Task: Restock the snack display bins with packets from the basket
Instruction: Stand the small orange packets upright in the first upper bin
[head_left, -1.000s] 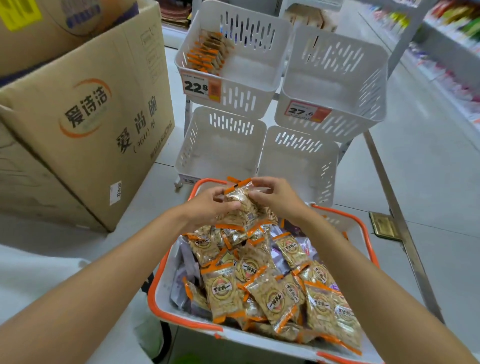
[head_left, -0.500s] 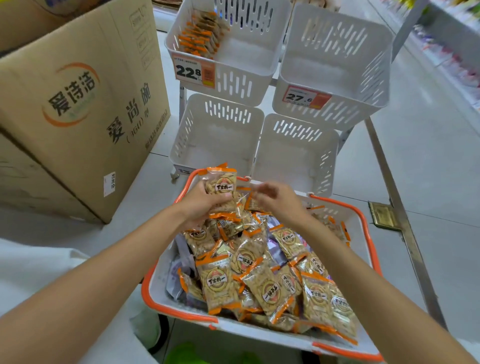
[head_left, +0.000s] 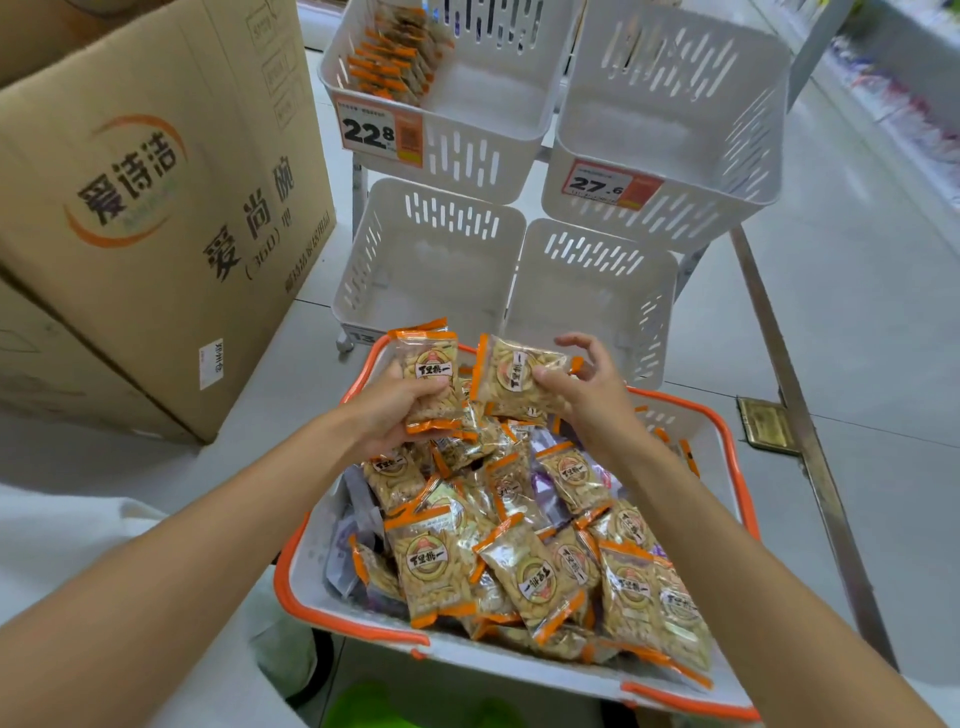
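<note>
Upright packet (head_left: 428, 364): my left hand (head_left: 395, 410) grips it, thumb across its front. My right hand (head_left: 587, 400) pinches a sideways packet (head_left: 519, 374) between thumb and fingers, with the index finger raised clear. I hold both just above the far end of the basket (head_left: 740, 467), which is white with an orange rim and is piled with loose packets (head_left: 519, 561) of the same kind. Beyond it stand four white slotted bins. I see bare floors in the lower left bin (head_left: 431, 270) and lower right bin (head_left: 592, 291). The upper left bin (head_left: 483, 130), tagged 22.8, holds a row of stocked packets (head_left: 389, 62). The upper right bin (head_left: 670, 130) is tagged 27.6. A cardboard box (head_left: 156, 208) sits to my left.
</note>
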